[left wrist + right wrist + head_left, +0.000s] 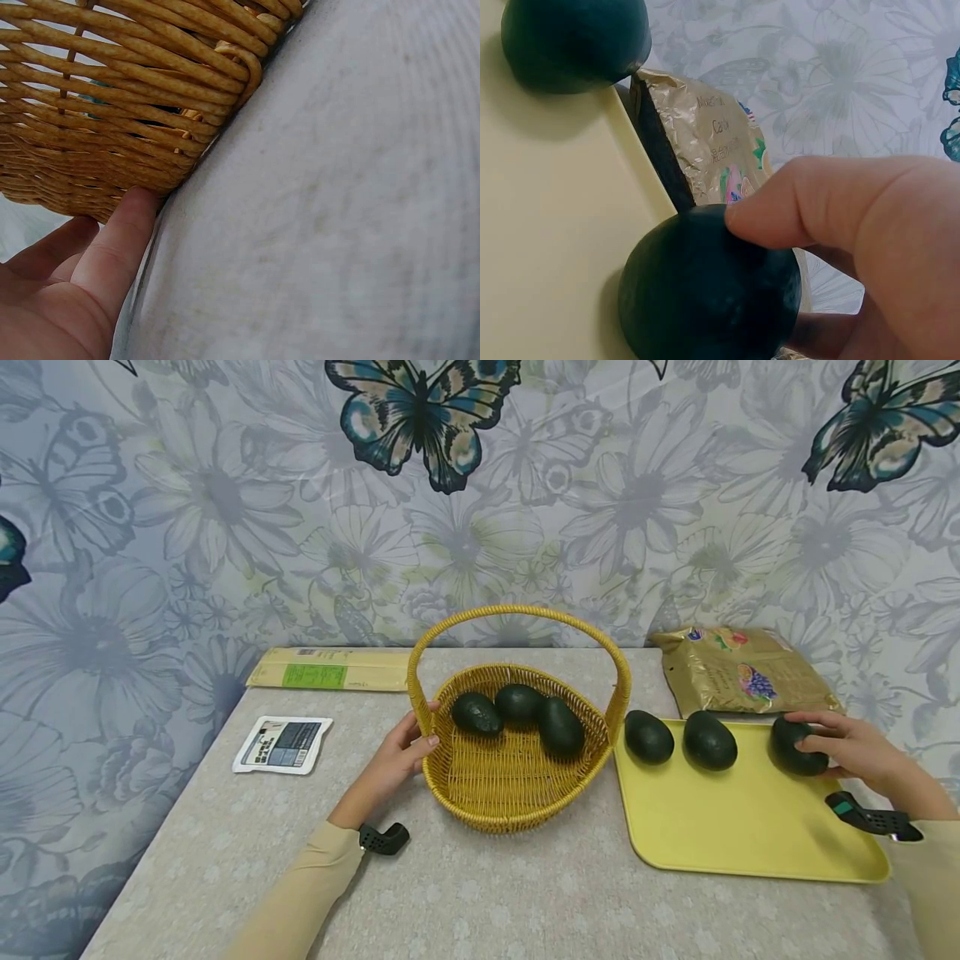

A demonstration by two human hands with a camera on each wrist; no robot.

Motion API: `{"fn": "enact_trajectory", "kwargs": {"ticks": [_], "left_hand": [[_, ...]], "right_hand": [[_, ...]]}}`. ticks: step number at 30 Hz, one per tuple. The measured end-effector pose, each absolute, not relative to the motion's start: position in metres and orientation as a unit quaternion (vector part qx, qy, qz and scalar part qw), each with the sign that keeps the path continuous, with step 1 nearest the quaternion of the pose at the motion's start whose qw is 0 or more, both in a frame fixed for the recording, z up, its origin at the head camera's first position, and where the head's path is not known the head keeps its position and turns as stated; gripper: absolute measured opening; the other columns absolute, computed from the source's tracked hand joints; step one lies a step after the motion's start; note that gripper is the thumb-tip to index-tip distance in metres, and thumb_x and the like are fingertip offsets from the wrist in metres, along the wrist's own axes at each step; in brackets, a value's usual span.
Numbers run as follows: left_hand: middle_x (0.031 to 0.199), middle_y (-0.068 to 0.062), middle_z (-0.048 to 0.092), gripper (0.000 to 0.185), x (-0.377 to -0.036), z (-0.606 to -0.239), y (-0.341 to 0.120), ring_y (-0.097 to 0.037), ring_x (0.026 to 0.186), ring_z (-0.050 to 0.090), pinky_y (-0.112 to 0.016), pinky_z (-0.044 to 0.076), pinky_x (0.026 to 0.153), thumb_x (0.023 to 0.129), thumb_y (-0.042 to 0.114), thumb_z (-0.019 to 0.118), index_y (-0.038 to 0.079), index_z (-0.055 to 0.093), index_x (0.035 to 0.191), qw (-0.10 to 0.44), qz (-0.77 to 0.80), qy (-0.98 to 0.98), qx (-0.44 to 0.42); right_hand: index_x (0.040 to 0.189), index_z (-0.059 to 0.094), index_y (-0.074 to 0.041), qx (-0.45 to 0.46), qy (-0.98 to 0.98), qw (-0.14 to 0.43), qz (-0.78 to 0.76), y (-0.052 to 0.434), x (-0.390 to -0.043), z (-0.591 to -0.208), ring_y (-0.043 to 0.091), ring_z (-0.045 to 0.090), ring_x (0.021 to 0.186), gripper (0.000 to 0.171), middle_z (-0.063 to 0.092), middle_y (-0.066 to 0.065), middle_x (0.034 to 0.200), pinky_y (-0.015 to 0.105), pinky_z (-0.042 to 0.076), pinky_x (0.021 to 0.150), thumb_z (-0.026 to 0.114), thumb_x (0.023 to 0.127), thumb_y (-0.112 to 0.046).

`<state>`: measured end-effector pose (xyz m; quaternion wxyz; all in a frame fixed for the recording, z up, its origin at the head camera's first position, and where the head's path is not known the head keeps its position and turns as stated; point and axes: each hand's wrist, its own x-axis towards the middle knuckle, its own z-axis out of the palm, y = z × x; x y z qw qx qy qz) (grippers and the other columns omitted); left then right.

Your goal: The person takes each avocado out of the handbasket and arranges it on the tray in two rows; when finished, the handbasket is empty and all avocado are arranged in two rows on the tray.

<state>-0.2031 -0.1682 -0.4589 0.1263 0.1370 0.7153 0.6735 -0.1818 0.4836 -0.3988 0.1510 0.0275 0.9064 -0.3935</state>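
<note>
Gripping the avocado (797, 747) at the far right corner of the yellow tray (750, 827), the right hand (851, 745) curls its fingers (810, 202) around it. The left hand (396, 760) rests straight fingers against the basket (510, 777). The smooth fruit might slip and roll off the tabletop.

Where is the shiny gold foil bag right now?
In the head view, the gold foil bag lies at the table's far right, against the wallpaper, just behind the yellow tray with its dark green avocados.
</note>
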Motion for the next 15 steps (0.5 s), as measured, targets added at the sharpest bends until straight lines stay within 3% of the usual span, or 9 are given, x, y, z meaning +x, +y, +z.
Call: {"fn": "enact_trajectory", "kwargs": {"ticks": [2,4,6,11,13,15], "left_hand": [[0.158,-0.026,0.035,0.059,-0.2029,-0.4591,-0.1685,-0.043,0.137,0.047,-0.031,0.058,0.092,0.107,0.014,0.051,0.019,0.028,0.161,0.126,0.674,0.715,0.139],[0.158,-0.026,0.035,0.059,-0.2028,-0.4591,-0.1687,-0.043,0.137,0.047,-0.031,0.058,0.092,0.107,0.015,0.051,0.018,0.027,0.161,0.126,0.674,0.714,0.141],[0.158,-0.026,0.035,0.059,-0.2026,-0.4592,-0.1690,-0.043,0.137,0.047,-0.031,0.058,0.092,0.107,0.015,0.051,0.018,0.027,0.161,0.126,0.674,0.713,0.143],[0.158,-0.026,0.035,0.059,-0.2028,-0.4588,-0.1688,-0.043,0.137,0.047,-0.031,0.058,0.092,0.107,0.016,0.051,0.019,0.027,0.161,0.126,0.674,0.714,0.142],[0.158,-0.026,0.035,0.059,-0.2028,-0.4584,-0.1689,-0.043,0.137,0.047,-0.032,0.058,0.092,0.107,0.016,0.051,0.019,0.027,0.161,0.126,0.673,0.715,0.141],[0.158,-0.026,0.035,0.059,-0.2029,-0.4587,-0.1687,-0.044,0.138,0.046,-0.032,0.058,0.093,0.107,0.016,0.051,0.019,0.027,0.161,0.126,0.673,0.715,0.141]], "right_hand": [[0.126,0.049,-0.056,0.029,0.910,0.151,-0.386,0.4837,-0.1821,-0.3997,-0.021,0.048,0.086,0.040,0.053,0.026,0.135,0.038,0.060,0.077,0.056,0.104,-0.023],[0.133,0.048,-0.051,0.030,0.912,0.152,-0.379,0.4838,-0.1822,-0.4001,-0.021,0.047,0.085,0.039,0.029,0.044,0.148,0.040,0.061,0.078,0.054,0.105,-0.023],[0.141,0.047,-0.041,0.031,0.914,0.153,-0.374,0.4840,-0.1825,-0.3999,-0.020,0.047,0.085,0.040,0.022,0.047,0.151,0.043,0.061,0.080,0.053,0.105,-0.023],[0.153,0.042,-0.022,0.037,0.918,0.155,-0.363,0.4846,-0.1831,-0.3977,-0.010,0.053,0.089,0.049,0.020,0.048,0.152,0.050,0.061,0.084,0.052,0.105,-0.024],[0.154,0.041,-0.018,0.040,0.921,0.154,-0.356,0.4839,-0.1836,-0.3970,0.002,0.060,0.094,0.051,0.021,0.048,0.152,0.050,0.060,0.084,0.052,0.105,-0.024],[0.156,0.037,-0.010,0.043,0.925,0.153,-0.344,0.4829,-0.1844,-0.3970,0.023,0.066,0.099,0.055,0.021,0.049,0.151,0.051,0.060,0.083,0.051,0.105,-0.024]]}}
